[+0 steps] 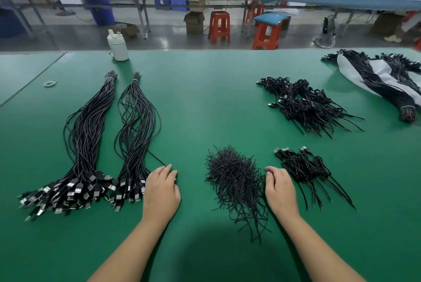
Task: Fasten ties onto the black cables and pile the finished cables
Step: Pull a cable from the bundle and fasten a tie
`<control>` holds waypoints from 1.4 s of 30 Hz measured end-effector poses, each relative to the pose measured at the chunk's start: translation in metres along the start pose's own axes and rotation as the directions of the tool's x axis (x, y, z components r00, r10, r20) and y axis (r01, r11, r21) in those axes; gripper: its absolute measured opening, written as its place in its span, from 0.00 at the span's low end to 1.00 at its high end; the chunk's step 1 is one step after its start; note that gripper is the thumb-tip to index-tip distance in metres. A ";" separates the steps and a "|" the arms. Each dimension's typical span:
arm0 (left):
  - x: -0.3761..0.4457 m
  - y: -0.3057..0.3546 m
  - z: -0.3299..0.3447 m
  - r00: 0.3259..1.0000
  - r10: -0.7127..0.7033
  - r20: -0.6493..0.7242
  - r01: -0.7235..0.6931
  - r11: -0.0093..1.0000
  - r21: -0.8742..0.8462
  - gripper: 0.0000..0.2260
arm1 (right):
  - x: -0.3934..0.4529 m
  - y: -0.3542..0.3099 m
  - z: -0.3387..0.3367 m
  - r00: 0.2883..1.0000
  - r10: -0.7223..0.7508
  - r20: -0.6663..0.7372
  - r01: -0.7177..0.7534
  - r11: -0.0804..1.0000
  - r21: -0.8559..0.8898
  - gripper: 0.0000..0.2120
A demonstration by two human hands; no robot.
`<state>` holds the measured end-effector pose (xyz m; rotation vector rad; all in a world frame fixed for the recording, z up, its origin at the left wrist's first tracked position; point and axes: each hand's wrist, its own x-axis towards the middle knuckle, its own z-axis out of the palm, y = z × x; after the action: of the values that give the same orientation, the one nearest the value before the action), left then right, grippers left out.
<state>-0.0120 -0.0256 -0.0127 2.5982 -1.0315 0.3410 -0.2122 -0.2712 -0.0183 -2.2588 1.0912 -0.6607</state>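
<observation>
Green table [205, 104], items as laid out.

Left hand [162, 193]: palm down on the table, fingers loosely bent, holding nothing; it lies just beside the plug ends of the right bundle.

Right hand [280, 190]: palm down, fingers loosely curled, holding nothing; it rests between the ties and the near pile, its fingertips touching the edge of the ties.

Left bundle [85, 136]: long black cables, bound at the far end, USB plugs fanned out at the near end.

Right bundle [136, 131]: same kind, bound at the far end, lying just beside the left bundle.

Ties [237, 181]: loose heap of short black ties, near centre, between the two hands.

Near pile [305, 170]: small heap of coiled, tied cables, right of the right hand.

Far pile [303, 104]: larger heap of coiled cables, farther back on the right.

Bagged cables [382, 81]: long bundles on a white sheet, far right.

Bottle [118, 46]: white, upright, at the far edge.

Rubber bands [50, 83]: small cluster, far left.

Stools [219, 26]: red, on the floor beyond the table.
</observation>
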 end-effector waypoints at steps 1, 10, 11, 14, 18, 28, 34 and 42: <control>0.000 0.000 0.001 1.000 -0.003 -0.010 0.003 1.000 -0.004 0.16 | 0.000 0.000 0.000 1.000 0.001 -0.002 -0.001 1.000 0.004 0.13; -0.004 -0.002 0.005 0.987 0.074 -0.145 -0.084 0.995 -0.060 0.07 | -0.001 0.000 -0.001 1.000 0.016 -0.003 -0.015 1.000 0.014 0.11; -0.005 -0.002 0.004 0.986 0.081 -0.146 -0.090 0.994 -0.059 0.07 | -0.001 0.000 -0.001 1.000 0.018 -0.003 -0.018 1.000 0.016 0.11; -0.009 0.002 0.001 0.988 0.072 -0.137 -0.085 0.993 -0.085 0.07 | -0.002 -0.001 -0.002 1.000 0.030 -0.002 -0.030 0.999 0.037 0.11; -0.021 0.024 -0.015 0.998 0.026 -0.059 -0.037 0.980 -0.194 0.07 | -0.001 -0.003 -0.004 0.999 0.049 -0.004 -0.048 0.997 0.063 0.11; -0.026 0.079 -0.085 0.659 0.289 0.695 0.264 0.776 -0.573 0.07 | -0.006 -0.027 -0.024 0.990 0.136 -0.024 -0.123 0.951 0.283 0.10; -0.001 0.090 -0.121 0.818 0.331 0.470 0.292 0.465 -0.836 0.05 | -0.035 -0.110 -0.030 0.867 -0.091 0.491 -0.286 0.716 0.637 0.21; 0.026 0.082 -0.143 0.984 -0.006 0.178 0.169 0.347 -0.923 0.07 | -0.059 -0.147 -0.027 0.824 -0.262 0.503 -0.292 0.564 0.772 0.22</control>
<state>-0.0655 -0.0435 0.1447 1.5567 -0.7471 -0.4169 -0.1814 -0.1534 0.0863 -1.4076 0.3294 -0.3118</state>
